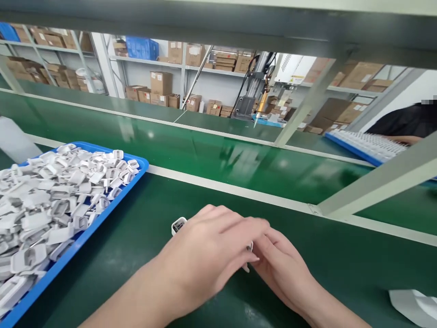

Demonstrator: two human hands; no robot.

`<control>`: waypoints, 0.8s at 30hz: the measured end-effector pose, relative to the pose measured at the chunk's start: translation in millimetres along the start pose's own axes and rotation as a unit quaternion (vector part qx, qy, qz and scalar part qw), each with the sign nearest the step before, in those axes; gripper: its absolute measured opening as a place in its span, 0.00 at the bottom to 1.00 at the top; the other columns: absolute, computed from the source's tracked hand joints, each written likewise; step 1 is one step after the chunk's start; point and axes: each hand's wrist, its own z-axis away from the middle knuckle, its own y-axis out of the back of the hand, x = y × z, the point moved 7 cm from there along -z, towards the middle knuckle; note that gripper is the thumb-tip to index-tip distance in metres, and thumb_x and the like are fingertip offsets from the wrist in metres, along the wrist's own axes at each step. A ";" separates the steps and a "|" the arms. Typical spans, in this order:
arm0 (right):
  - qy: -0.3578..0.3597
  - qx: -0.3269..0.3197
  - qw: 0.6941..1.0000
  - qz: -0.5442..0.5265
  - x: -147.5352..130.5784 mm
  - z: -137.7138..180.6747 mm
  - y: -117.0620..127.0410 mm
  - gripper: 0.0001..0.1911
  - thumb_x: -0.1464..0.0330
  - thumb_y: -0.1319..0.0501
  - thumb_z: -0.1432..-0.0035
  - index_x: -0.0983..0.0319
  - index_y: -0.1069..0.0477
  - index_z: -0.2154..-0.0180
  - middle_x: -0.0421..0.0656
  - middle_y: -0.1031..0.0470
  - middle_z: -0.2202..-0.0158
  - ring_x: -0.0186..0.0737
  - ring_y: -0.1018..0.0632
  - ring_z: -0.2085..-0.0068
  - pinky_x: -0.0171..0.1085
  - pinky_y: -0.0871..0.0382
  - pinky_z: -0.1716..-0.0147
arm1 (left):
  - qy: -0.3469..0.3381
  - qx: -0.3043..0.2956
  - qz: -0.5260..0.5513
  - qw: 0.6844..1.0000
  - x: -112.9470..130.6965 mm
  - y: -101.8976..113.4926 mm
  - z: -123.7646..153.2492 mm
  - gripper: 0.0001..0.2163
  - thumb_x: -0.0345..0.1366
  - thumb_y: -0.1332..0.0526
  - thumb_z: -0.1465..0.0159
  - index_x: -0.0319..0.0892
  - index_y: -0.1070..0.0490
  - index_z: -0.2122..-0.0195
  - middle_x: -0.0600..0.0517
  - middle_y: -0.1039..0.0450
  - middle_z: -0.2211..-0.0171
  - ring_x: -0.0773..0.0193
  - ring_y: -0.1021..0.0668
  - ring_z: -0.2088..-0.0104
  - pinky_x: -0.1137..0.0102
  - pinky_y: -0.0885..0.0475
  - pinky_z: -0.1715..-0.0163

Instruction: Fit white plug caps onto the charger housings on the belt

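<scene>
My left hand and my right hand meet over the green bench, fingers bent and closed together. Between them a bit of a small white plastic part peeks out, with most of it covered by the fingers. Just beyond my left knuckles shows the end of a white plastic housing, open-ended with dark metal pieces inside; my left hand hides the rest, and I cannot tell if it is touched. Many similar white plastic housings lie heaped to the left.
A blue tray bears the heap at left. At lower right lies a white object. Past the pale bench rail runs a green conveyor belt. A slanted metal post rises at right; a person works beyond it beside another tray.
</scene>
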 end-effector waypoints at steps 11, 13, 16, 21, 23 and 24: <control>-0.025 0.090 0.995 -0.018 15.0 -13.6 43.8 0.15 0.58 0.30 0.38 0.59 0.25 0.55 0.44 0.22 0.59 0.37 0.23 0.63 0.37 0.26 0.62 | 0.276 -0.124 0.106 0.947 -113.5 0.9 60.6 0.16 0.43 0.36 0.34 0.58 0.28 0.45 0.56 0.30 0.41 0.57 0.26 0.43 0.64 0.30 0.41; -0.008 0.104 0.994 0.014 10.8 -13.9 46.6 0.14 0.61 0.29 0.39 0.57 0.25 0.54 0.43 0.22 0.58 0.36 0.23 0.61 0.36 0.27 0.59 | 0.298 -0.104 0.095 0.944 -119.4 -13.7 57.4 0.13 0.43 0.35 0.35 0.56 0.26 0.49 0.54 0.27 0.48 0.55 0.25 0.48 0.62 0.29 0.45; 0.006 0.102 0.993 0.062 3.1 -14.4 42.0 0.14 0.63 0.28 0.39 0.56 0.26 0.53 0.41 0.23 0.60 0.34 0.23 0.63 0.34 0.27 0.59 | 0.330 -0.035 0.068 0.941 -125.3 -25.2 53.6 0.19 0.44 0.31 0.40 0.52 0.28 0.48 0.52 0.26 0.52 0.51 0.26 0.50 0.58 0.29 0.48; -0.006 0.067 0.996 0.060 0.2 -20.9 22.9 0.15 0.64 0.28 0.39 0.56 0.26 0.52 0.40 0.24 0.60 0.31 0.25 0.65 0.29 0.29 0.68 | 0.329 -0.040 0.117 0.936 -128.4 -25.5 59.9 0.27 0.45 0.29 0.45 0.53 0.32 0.45 0.52 0.30 0.48 0.51 0.27 0.49 0.62 0.29 0.52; -0.008 0.053 0.997 0.059 -0.1 -26.9 14.3 0.14 0.64 0.29 0.38 0.56 0.27 0.52 0.41 0.24 0.60 0.30 0.26 0.68 0.28 0.31 0.72 | 0.326 -0.065 0.138 0.933 -127.5 -20.0 62.2 0.17 0.42 0.33 0.40 0.52 0.30 0.51 0.54 0.29 0.51 0.57 0.26 0.53 0.66 0.30 0.55; -0.008 0.045 0.997 0.067 -0.8 -30.7 9.2 0.14 0.64 0.29 0.38 0.57 0.27 0.52 0.41 0.25 0.60 0.31 0.25 0.68 0.29 0.31 0.73 | 0.319 -0.072 0.144 0.934 -126.0 -16.9 61.7 0.12 0.40 0.34 0.38 0.51 0.29 0.53 0.55 0.29 0.53 0.59 0.25 0.55 0.67 0.31 0.56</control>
